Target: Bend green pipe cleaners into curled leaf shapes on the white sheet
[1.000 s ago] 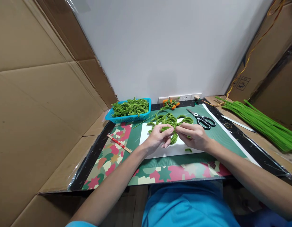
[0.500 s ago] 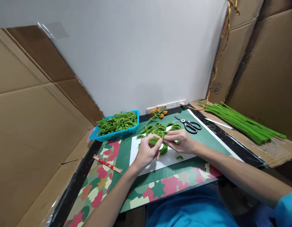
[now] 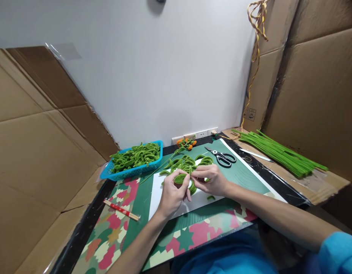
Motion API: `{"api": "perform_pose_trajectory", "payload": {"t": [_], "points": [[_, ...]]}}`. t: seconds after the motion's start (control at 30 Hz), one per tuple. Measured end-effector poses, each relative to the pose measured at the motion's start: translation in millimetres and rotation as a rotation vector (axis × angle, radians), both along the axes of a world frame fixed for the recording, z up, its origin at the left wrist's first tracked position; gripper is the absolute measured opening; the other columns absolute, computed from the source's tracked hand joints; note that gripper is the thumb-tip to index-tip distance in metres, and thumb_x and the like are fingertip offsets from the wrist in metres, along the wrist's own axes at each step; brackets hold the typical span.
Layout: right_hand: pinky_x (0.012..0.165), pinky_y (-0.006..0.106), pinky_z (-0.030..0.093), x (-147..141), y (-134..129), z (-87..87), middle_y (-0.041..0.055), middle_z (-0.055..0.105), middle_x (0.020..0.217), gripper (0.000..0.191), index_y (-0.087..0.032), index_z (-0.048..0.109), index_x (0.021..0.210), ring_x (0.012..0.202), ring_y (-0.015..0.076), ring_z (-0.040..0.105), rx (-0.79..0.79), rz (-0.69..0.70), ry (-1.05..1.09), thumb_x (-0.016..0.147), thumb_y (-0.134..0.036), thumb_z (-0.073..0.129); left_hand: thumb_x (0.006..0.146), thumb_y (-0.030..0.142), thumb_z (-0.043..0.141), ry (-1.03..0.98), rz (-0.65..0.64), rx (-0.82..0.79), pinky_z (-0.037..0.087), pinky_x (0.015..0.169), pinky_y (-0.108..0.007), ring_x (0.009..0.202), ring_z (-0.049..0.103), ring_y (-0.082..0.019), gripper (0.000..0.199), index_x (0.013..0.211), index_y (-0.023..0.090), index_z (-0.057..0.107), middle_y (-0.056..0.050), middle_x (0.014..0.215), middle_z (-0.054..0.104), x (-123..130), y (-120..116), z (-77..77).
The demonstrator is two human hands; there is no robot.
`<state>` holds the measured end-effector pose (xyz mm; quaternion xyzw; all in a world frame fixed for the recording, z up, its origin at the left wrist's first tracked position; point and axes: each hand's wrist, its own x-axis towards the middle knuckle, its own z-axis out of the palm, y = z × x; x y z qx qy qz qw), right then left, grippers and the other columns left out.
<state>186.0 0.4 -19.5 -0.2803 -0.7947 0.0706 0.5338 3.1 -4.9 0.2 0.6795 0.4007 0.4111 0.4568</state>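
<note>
My left hand point(image 3: 173, 194) pinches a green fuzzy leaf-shaped loop point(image 3: 180, 178) between thumb and fingers. Fingertips of my right hand point(image 3: 210, 180) are pressed together at the loop's right end, close to the left thumb; the bit they grip is too small to make out. Behind and under both hands, more green fuzzy loops point(image 3: 187, 161) lie over a white sheet point(image 3: 156, 194). One short bent green piece point(image 3: 211, 197) rests near the sheet's front edge, below my right hand.
A blue basket point(image 3: 127, 174) of green pieces stands at the left. Black-handled scissors point(image 3: 225, 159) lie behind my right hand. Orange flowers point(image 3: 186, 143) are near the wall. Long green stems point(image 3: 281, 154) lie at the right, wrapped chopsticks point(image 3: 121, 210) at the left.
The camera view has tilted up and shifted a little, so the table sits lower and further left. Both hands keep nearly the same pose around the green loop.
</note>
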Motion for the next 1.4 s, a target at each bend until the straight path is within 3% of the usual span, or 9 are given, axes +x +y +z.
{"api": "perform_pose_trajectory", "payload": {"t": [0.2,0.3,0.53,0.7,0.8,0.93,1.23,1.4], "points": [[0.058,0.024,0.042,3,11,-3.6,0.0013,0.061,0.068,0.024,-0.017,0.07,0.085,0.058,0.012,0.051,-0.011,0.014,0.056,0.103,-0.025,0.056,0.091,0.054,0.074,-0.078,0.041,-0.017,0.038,0.037,-0.018,0.033,0.053,-0.012,0.039,0.095,0.017,0.061,0.002,0.047,0.063,5,5,1.4],[0.058,0.023,0.045,5,13,-1.9,0.0034,0.067,0.073,0.022,-0.016,0.072,0.091,0.061,0.0123,0.057,-0.093,0.048,0.085,0.103,-0.028,0.058,0.088,0.056,0.075,-0.107,0.018,-0.07,0.039,0.034,-0.019,0.036,0.058,-0.014,0.043,0.096,0.016,0.063,0.004,0.053,0.062,3,8,-0.5],[0.057,0.022,0.047,2,12,3.0,0.0043,0.073,0.077,0.026,-0.016,0.074,0.092,0.06,0.0119,0.06,-0.326,0.11,0.183,0.101,-0.038,0.064,0.084,0.055,0.078,-0.033,0.006,-0.082,0.037,0.034,-0.02,0.033,0.051,-0.012,0.042,0.099,0.017,0.068,0.003,0.054,0.062,-5,11,-0.1],[0.055,0.024,0.045,-4,7,1.9,0.0038,0.071,0.07,0.032,-0.017,0.073,0.082,0.058,0.0131,0.058,-0.265,0.042,0.215,0.102,-0.04,0.062,0.084,0.049,0.08,0.002,-0.046,-0.049,0.033,0.035,-0.02,0.038,0.053,-0.011,0.032,0.087,0.018,0.069,0.002,0.061,0.061,-3,7,-0.7],[0.055,0.024,0.046,-7,3,1.0,0.0027,0.07,0.066,0.031,-0.018,0.071,0.08,0.056,0.0135,0.06,-0.264,0.042,0.25,0.102,-0.037,0.061,0.088,0.054,0.075,-0.004,-0.109,-0.084,0.033,0.035,-0.02,0.037,0.049,-0.009,0.038,0.08,0.018,0.065,0.002,0.062,0.059,-3,7,-4.6],[0.054,0.024,0.047,-7,2,1.4,0.0021,0.068,0.066,0.028,-0.018,0.07,0.082,0.054,0.0132,0.06,-0.266,0.047,0.27,0.102,-0.034,0.059,0.091,0.059,0.07,-0.04,-0.083,-0.113,0.027,0.033,-0.019,0.034,0.05,-0.008,0.042,0.091,0.018,0.063,0.002,0.068,0.061,-5,9,-7.1],[0.054,0.024,0.051,-6,3,2.5,0.0019,0.068,0.067,0.022,-0.019,0.067,0.088,0.055,0.0139,0.062,-0.271,0.071,0.232,0.102,-0.033,0.058,0.09,0.062,0.07,-0.113,-0.013,-0.09,0.026,0.031,-0.017,0.033,0.054,-0.008,0.047,0.1,0.018,0.057,0.003,0.073,0.064,-5,11,-7.5],[0.05,0.023,0.049,-10,-1,0.4,0.0025,0.071,0.065,0.03,-0.019,0.069,0.085,0.053,0.0143,0.065,-0.405,0.148,0.282,0.101,-0.043,0.062,0.09,0.062,0.07,-0.14,0.007,-0.094,0.025,0.03,-0.016,0.033,0.054,-0.008,0.046,0.098,0.019,0.054,0.004,0.074,0.062,-5,12,-10.6]]}}
